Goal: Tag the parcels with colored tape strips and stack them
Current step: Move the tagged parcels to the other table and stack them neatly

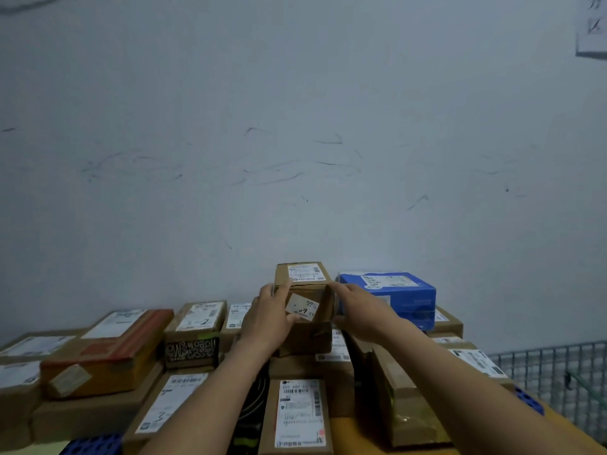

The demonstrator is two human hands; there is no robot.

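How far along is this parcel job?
Done: parcels such as the blue box already sit stacked. In hand: the left hand grips and the right hand touches a small brown box atop the pile. Left: few tape strips show, so tagging is unclear.

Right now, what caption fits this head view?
Left hand and right hand hold a brown box atop parcels, beside a blue box.

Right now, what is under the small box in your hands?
Another brown box seems to sit directly under the small box, itself on labelled parcels. The left hand covers their left edges; the right hand hides what lies lower right.
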